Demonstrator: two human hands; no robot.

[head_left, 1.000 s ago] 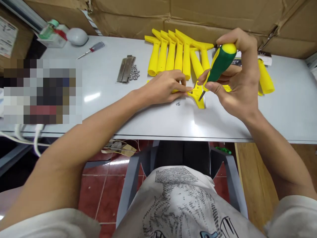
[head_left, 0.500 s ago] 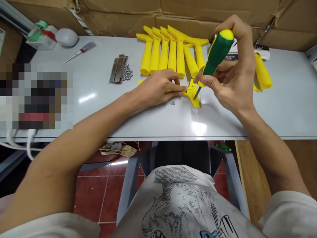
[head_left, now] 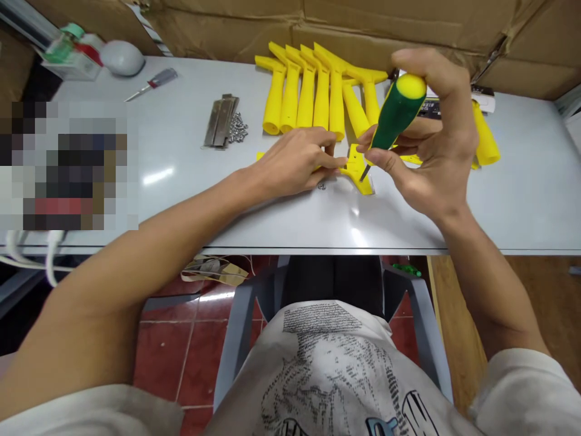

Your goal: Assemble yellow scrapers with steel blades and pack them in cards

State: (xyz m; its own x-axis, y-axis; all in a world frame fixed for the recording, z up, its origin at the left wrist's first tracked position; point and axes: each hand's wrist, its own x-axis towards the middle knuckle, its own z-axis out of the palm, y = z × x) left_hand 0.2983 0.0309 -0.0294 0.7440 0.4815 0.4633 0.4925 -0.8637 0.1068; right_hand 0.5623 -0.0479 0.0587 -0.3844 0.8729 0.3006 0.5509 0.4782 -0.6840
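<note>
My one view looks from my head, forward and steeply down, at about arm's reach from my grip [head_left: 299, 160]; it takes in the counter [head_left: 535, 206] around my grip, the cardboard [head_left: 363, 27] beyond it, and my shirt [head_left: 336, 375] nearest, below it.

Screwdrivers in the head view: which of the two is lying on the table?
The grey-handled screwdriver with a red band, near the rounded white object. The green-and-yellow screwdriver is held in the right hand instead.
</note>
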